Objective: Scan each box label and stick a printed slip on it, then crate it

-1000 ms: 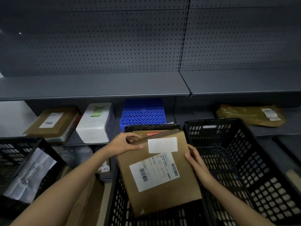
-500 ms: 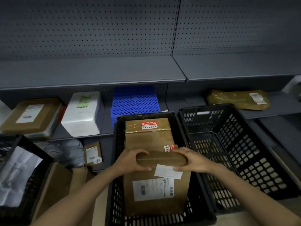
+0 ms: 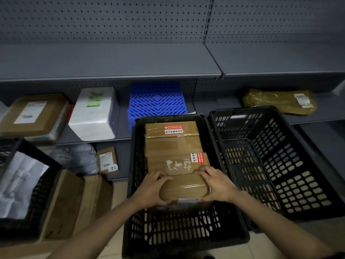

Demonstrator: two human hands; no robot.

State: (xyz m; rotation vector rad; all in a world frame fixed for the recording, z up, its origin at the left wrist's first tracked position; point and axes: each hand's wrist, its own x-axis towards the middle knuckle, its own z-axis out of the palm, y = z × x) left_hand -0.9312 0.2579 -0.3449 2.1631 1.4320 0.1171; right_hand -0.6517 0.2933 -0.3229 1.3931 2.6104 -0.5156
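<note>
A brown taped box (image 3: pixel 183 187) stands on edge inside the middle black crate (image 3: pixel 134 165). My left hand (image 3: pixel 151 189) grips its left end and my right hand (image 3: pixel 217 185) grips its right end. Only its narrow top face shows; a sliver of white slip peeks out below it. Behind it in the same crate stand two more brown boxes with red stickers (image 3: pixel 172 139), (image 3: pixel 177 162).
An empty black crate (image 3: pixel 270 156) sits to the right. On the shelf lie a brown box (image 3: pixel 34 114), a white foam box (image 3: pixel 95 113), a blue crate (image 3: pixel 157 101) and a yellowish parcel (image 3: pixel 280 100). Left: another crate with a white bag (image 3: pixel 20 182), cardboard, a small box (image 3: pixel 107 160).
The box went from lying label-up in my hands to standing on edge, sunk deeper into the middle crate. Its labels are now out of sight. Both hands moved onto its top ends.
</note>
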